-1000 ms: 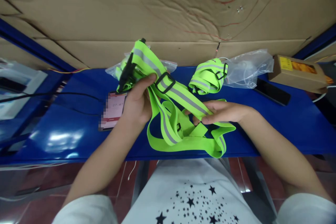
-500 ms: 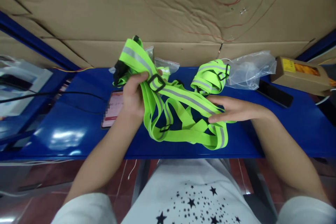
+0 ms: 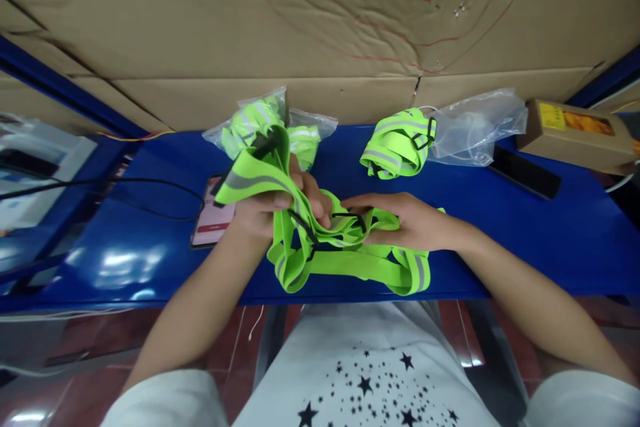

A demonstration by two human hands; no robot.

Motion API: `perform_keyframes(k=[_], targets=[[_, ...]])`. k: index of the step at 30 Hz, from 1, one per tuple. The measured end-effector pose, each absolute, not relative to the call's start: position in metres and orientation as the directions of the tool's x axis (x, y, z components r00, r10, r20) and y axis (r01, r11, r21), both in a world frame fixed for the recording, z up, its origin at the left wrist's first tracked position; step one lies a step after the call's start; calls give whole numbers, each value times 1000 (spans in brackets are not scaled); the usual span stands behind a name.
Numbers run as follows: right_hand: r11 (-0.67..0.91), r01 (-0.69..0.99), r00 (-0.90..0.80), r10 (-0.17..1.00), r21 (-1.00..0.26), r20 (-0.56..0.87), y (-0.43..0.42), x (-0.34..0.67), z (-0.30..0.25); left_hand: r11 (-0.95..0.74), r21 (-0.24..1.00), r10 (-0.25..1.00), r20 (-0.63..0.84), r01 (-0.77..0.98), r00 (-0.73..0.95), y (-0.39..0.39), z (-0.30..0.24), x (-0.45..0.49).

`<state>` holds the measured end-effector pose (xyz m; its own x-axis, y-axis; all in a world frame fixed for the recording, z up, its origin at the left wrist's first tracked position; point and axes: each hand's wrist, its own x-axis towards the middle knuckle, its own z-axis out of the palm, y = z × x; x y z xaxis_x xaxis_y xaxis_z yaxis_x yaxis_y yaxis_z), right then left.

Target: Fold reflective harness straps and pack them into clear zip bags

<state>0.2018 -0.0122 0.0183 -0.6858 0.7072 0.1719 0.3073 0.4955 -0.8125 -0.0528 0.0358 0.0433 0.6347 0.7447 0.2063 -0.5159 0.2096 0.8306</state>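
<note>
Both hands hold a neon-green reflective strap harness (image 3: 360, 267) with grey stripes and black buckles, its loops hanging over the table's front. My left hand (image 3: 280, 203) is closed around the gathered straps, with a folded end and a black clip sticking out above it. My right hand (image 3: 405, 220) pinches the strap folds by a black slider buckle, thumb on the near side. A rolled green harness (image 3: 397, 143) lies beyond my right hand. Behind my left hand are bagged green straps (image 3: 250, 121) and a second clear bag of them (image 3: 304, 145).
On the blue table (image 3: 120, 227) a lit phone (image 3: 213, 220) lies left of my left hand. At the right are a clear plastic bag (image 3: 470, 130), a black phone (image 3: 525, 173) and a cardboard box (image 3: 575, 137). Cardboard sheeting (image 3: 250, 33) forms the back wall.
My left hand has turned over and lowered its strap end. My right hand has moved left, bringing the straps together, so the stretched strap is now bunched between both hands.
</note>
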Motion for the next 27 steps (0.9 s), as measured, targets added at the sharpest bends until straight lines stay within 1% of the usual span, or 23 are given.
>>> perform_keyframes(k=[1,3,5,7,10,12,15,17,18,20,21,23,24,25,26,27], targets=[[489,326,-696,703,-810,145,-13,201,18,193,818,772,214,-542,598,36,45,-53],[483,374,-705,703,-791,96,-13,202,18,143,793,860,197,-593,471,38,48,-53],[484,402,-687,720,-777,93,-11,204,17,103,786,928,145,-610,344,41,50,-53],[477,400,-662,741,-782,113,-9,207,18,80,794,967,84,-603,239,46,52,-53],[435,410,-647,758,-802,80,-5,215,22,42,805,995,19,-592,96,52,51,-50],[383,441,-667,745,-812,-12,-4,223,26,19,809,999,3,-588,36,55,49,-47],[302,505,-708,681,-808,-187,-3,238,33,-7,811,999,-24,-585,-45,59,44,-40],[297,542,-715,654,-786,-246,-2,246,36,21,830,992,-86,-558,-91,59,39,-35],[309,551,-711,661,-775,-242,-2,247,38,54,843,989,-121,-534,-91,58,36,-32],[328,555,-662,731,-765,-166,-3,246,39,155,870,983,-184,-469,-17,53,30,-26],[336,559,-601,794,-758,-92,-3,242,40,209,879,977,-207,-428,51,49,27,-23],[369,580,-414,901,-726,127,-4,234,39,297,891,949,-238,-343,205,37,19,-17],[400,594,-321,913,-698,249,-5,229,39,322,898,931,-242,-300,275,30,16,-15],[444,602,-265,895,-663,359,-7,225,39,331,908,913,-240,-256,331,23,12,-14],[500,594,-257,860,-630,440,-9,222,39,328,920,898,-234,-214,372,16,10,-13],[561,567,-296,822,-603,487,-11,219,40,318,932,888,-228,-175,399,10,8,-14]])
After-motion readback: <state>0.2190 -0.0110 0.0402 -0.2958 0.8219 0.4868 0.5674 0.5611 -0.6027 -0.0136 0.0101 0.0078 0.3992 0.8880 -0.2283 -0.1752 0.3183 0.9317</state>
